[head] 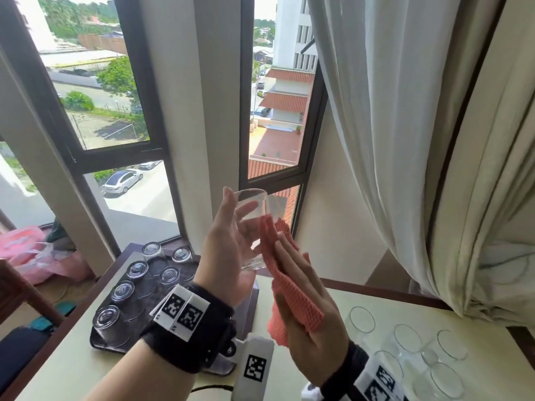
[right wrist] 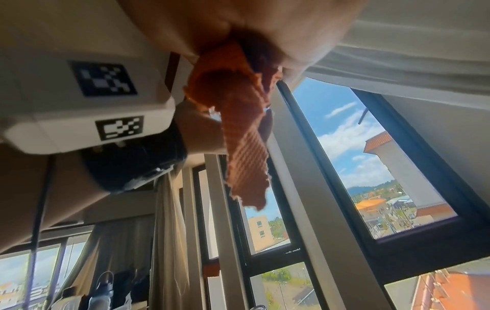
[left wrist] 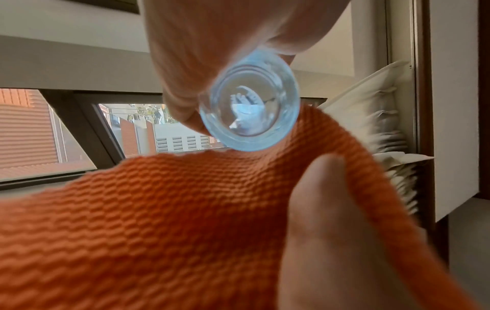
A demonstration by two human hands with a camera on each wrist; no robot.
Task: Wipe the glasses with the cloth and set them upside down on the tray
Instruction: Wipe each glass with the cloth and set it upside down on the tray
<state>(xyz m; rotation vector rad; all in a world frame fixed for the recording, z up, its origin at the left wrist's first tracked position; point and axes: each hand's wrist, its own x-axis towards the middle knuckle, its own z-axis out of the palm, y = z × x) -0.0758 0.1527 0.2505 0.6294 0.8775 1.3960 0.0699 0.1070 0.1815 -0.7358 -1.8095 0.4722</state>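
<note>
— What stays out of sight in the head view?
— The left hand (head: 231, 250) covers the near side of the held glass (head: 254, 224); the wrist gear hides the tray's (head: 100, 340) near right corner.

— And at the edges?
— The upright glasses (head: 417, 360) on the counter (head: 86, 369) run off the bottom right. In the left wrist view the cloth (left wrist: 148, 226) is cropped and blurred.
</note>
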